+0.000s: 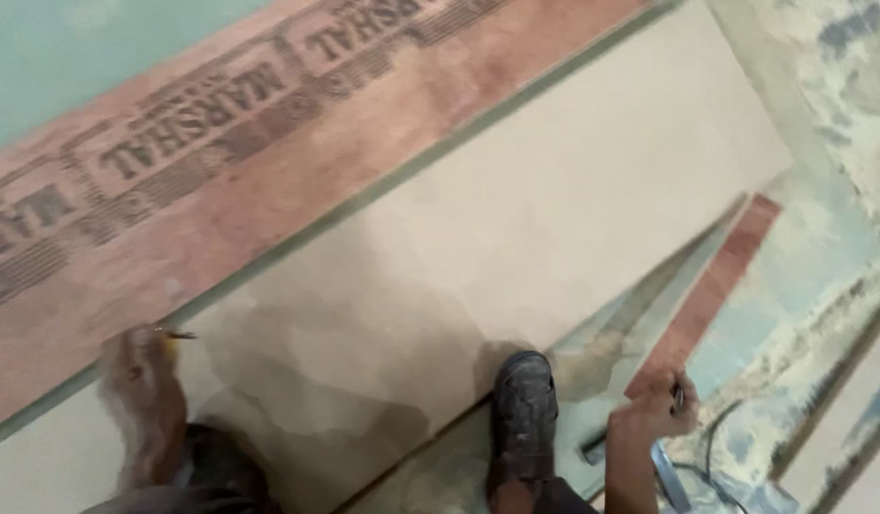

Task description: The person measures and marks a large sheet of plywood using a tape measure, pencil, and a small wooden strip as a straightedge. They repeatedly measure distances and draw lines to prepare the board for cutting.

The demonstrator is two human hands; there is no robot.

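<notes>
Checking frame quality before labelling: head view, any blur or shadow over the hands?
Head view: left hand smeared by motion blur, its pencil-like tool barely resolved; right hand sharper; soft shadow on the pale board near the shoe; even light, no glare.

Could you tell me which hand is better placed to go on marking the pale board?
Left, probably: the left hand rests on the pale board with a pencil. The right hand is off it.
</notes>
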